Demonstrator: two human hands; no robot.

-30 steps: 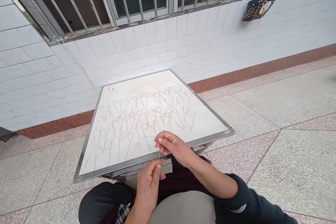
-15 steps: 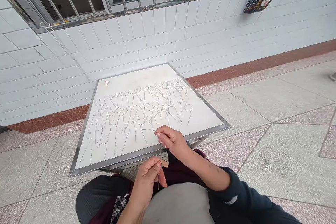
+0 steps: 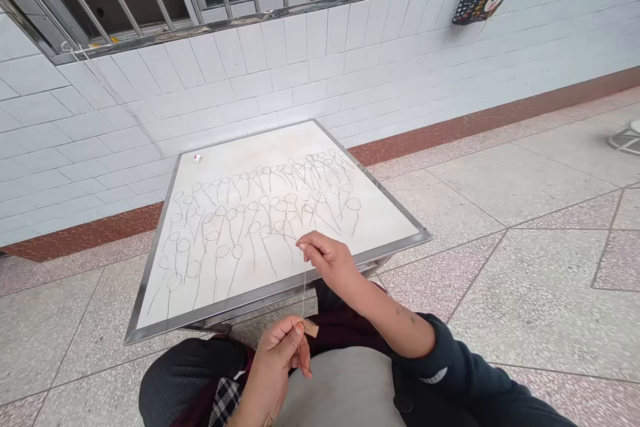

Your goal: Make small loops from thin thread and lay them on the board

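Near my lap, my left hand (image 3: 283, 353) pinches a small brown piece (image 3: 311, 328) between thumb and fingers. Above it, at the front edge of the white table (image 3: 250, 140), my right hand (image 3: 327, 260) is closed in a pinch on the upper part of a thin pale thread (image 3: 304, 290). The thread runs down, taut, to my left hand. Many thin wire loops with long tails lie in rows on the table, among them a loop (image 3: 353, 204) at the right.
A small white and red item (image 3: 197, 159) lies at the table's far left corner. Behind stands a white tiled wall (image 3: 210, 100) with a barred window. A dark patterned bag (image 3: 483, 0) hangs there. A stool (image 3: 627, 139) stands at the far right.
My hands have moved farther apart, the left one lower and the right one slightly higher, with more thread showing between them. The view has shifted a little.
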